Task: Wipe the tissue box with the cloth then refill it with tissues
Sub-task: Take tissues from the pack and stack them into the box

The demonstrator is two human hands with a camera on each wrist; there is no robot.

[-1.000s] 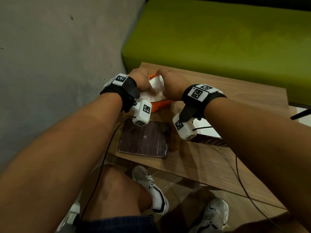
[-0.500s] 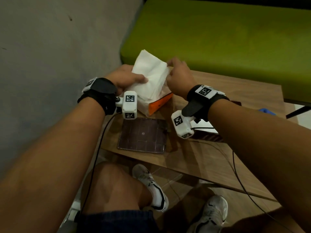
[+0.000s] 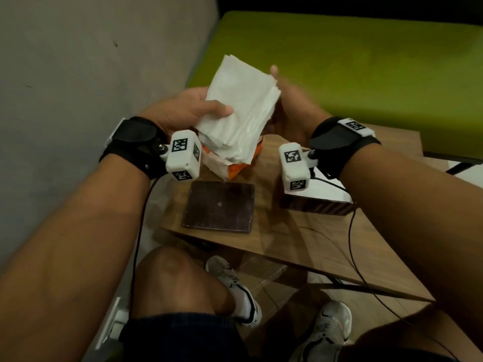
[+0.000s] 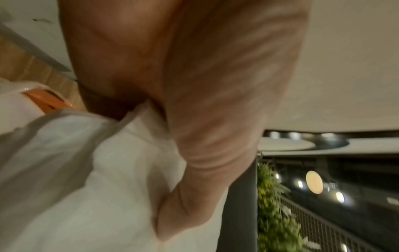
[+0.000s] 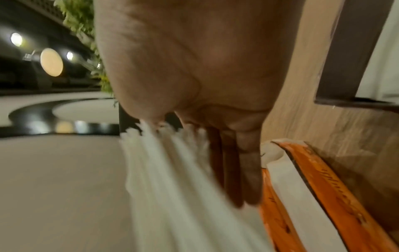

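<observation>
A thick stack of white tissues (image 3: 241,111) is held raised above the desk (image 3: 300,231), tilted, its lower end hanging just over an orange and white tissue packet (image 3: 235,167) that lies open on the wood. The stack is gripped by the left hand (image 3: 188,108), whose thumb is laid across its near face, the fingers behind being hidden. The right hand (image 3: 290,108) is held against the stack's right edge with its fingers straight along the layered sheets, as the right wrist view shows, though blur leaves the thumb's place uncertain. The dark brown tissue box (image 3: 316,202) stands to the right, partly covered by the right wrist. A flat dark brown panel (image 3: 219,206), possibly its lid, lies near the desk's front edge.
</observation>
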